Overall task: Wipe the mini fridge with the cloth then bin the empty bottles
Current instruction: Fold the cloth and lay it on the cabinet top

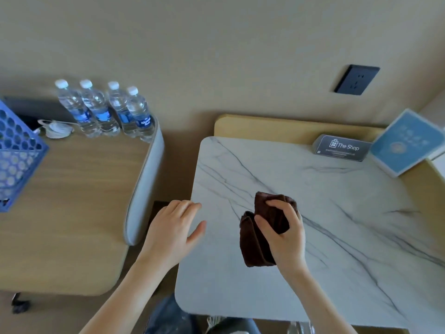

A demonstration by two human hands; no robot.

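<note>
Low in the centre of the frame the right hand (284,235) grips the brown cloth (260,237), its long axis running up-frame over the marble top (337,213), while the left hand (173,232) rests open at its left edge, nearer the bottles (106,109) at upper left

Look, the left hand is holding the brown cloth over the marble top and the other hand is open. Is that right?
Not quite. The head view shows the right hand gripping the brown cloth over the marble top. The left hand is the open one, at the top's left edge.
</note>
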